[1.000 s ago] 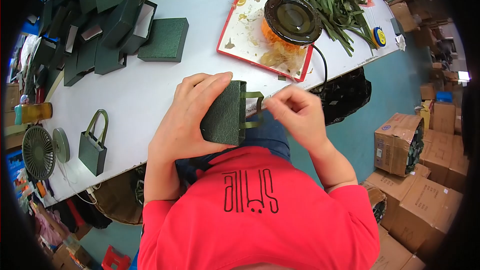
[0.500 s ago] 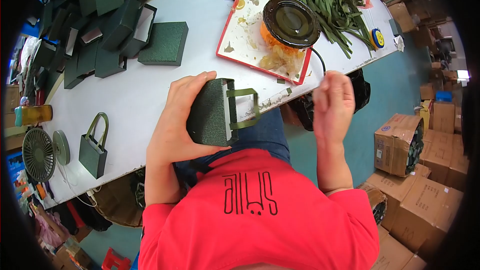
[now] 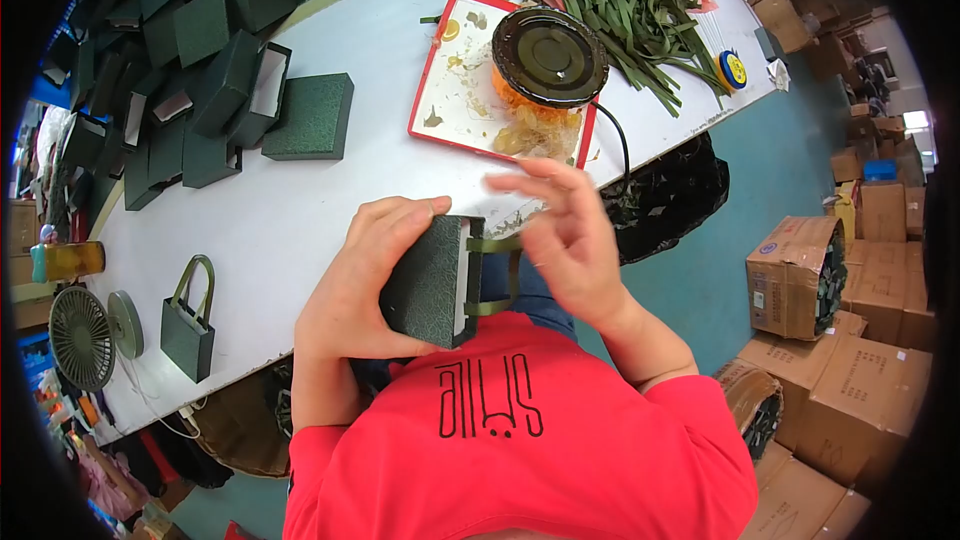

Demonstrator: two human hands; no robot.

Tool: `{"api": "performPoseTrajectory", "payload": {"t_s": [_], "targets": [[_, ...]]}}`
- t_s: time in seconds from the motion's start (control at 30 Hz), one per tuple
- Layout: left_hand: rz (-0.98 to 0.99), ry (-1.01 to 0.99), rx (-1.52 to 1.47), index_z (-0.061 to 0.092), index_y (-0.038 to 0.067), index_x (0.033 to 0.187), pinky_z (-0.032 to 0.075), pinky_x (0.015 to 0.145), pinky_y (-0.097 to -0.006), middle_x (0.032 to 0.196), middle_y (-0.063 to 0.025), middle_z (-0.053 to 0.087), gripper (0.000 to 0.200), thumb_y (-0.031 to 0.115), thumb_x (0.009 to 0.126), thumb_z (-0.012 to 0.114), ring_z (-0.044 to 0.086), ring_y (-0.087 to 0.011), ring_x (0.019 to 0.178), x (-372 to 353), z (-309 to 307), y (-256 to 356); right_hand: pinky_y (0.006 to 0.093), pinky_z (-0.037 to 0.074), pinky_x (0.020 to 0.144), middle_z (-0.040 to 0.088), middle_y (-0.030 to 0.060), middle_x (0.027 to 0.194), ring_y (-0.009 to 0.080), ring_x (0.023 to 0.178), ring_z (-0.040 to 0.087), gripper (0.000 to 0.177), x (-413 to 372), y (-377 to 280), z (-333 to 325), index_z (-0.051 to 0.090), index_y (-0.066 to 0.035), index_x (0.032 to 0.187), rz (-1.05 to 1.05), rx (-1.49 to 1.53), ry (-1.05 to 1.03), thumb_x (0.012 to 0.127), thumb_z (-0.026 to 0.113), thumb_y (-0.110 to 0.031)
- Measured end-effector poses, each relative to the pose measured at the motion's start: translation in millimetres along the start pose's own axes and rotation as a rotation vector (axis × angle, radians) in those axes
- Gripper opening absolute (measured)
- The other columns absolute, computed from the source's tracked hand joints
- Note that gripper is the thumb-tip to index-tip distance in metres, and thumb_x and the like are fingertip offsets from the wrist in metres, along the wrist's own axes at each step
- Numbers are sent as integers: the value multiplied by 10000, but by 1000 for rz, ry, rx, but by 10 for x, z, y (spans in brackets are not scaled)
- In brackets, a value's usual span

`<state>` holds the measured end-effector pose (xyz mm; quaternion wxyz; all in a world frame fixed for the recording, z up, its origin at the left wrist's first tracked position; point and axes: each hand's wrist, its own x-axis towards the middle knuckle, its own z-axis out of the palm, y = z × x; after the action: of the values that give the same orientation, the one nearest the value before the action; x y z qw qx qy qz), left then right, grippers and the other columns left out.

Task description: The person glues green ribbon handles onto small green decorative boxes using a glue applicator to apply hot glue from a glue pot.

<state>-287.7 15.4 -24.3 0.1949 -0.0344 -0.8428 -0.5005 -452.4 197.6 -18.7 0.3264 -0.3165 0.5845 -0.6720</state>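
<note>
My left hand (image 3: 352, 285) is closed around a small dark green textured box (image 3: 425, 285), thumb along the near side and fingers along the far side. The box's pale open side faces right, and a flat olive ribbon handle (image 3: 514, 280) loops out from it. Just right of the box, my right hand (image 3: 572, 240) has its fingers apart and slightly blurred, the thumb close to the handle's upper part. A finished-looking little green bag (image 3: 187, 338) with an upright handle stands on the left of the table.
A heater pot with a black round top (image 3: 550, 55) sits on a glue-stained red-rimmed tray (image 3: 415, 105). Behind it lies a heap of olive ribbons (image 3: 640, 15). Green boxes (image 3: 205, 25) pile up at upper left; a small fan (image 3: 82, 338) stands left. Cartons (image 3: 865, 395) fill the right floor.
My right hand has swung left from beyond the table edge to beside the handle, its fingers spreading. The held box sits slightly lower in view, still in my left hand.
</note>
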Motion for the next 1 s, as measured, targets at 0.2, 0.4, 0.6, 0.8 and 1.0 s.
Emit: {"api": "performPoseTrajectory", "payload": {"t_s": [0.2, 0.4, 0.6, 0.8, 1.0], "targets": [[-34, -24, 15, 384, 79, 1494, 410, 1055, -466, 1435, -143, 536, 1137, 189, 508, 940, 491, -381, 1249, 26, -8, 64, 204, 450, 620, 694, 64, 894, 18, 666, 530, 370, 40, 102, -47, 451, -28, 1333, -134, -91, 115, 993, 593, -46], [-60, 2, 57, 391, 69, 1489, 412, 1052, -471, 1436, -143, 536, 1107, 177, 528, 931, 495, -379, 1247, -24, -41, 36, 188, 360, 520, 702, 105, 911, 29, 594, 447, 248, 188, -103, -785, 538, -23, 1225, -513, 143, 682, 999, 618, -85], [7, -61, 87, 411, 68, 1466, 380, 1070, -476, 1434, -148, 535, 1051, 232, 561, 919, 502, -382, 1241, 52, 26, 16, 211, 424, 564, 694, 55, 863, 32, 656, 515, 195, 51, -301, -418, 679, -19, 1061, 5, -407, 249, 920, 733, -141], [74, -125, 242, 426, 98, 1445, 387, 1038, -510, 1421, -162, 536, 1053, 233, 523, 917, 509, -400, 1223, 77, 81, 92, 287, 441, 549, 647, 72, 644, 85, 585, 537, 241, 45, -44, -57, 703, 34, 834, 240, -346, -171, 927, 707, -189], [46, -198, 280, 535, 58, 1335, 360, 1051, -524, 1403, -135, 542, 917, 308, 532, 899, 521, -367, 1211, 62, 133, 122, 251, 457, 581, 669, 10, 718, 54, 654, 569, 214, 51, -45, -209, 717, -10, 863, 350, -430, -360, 946, 676, -202]]}}
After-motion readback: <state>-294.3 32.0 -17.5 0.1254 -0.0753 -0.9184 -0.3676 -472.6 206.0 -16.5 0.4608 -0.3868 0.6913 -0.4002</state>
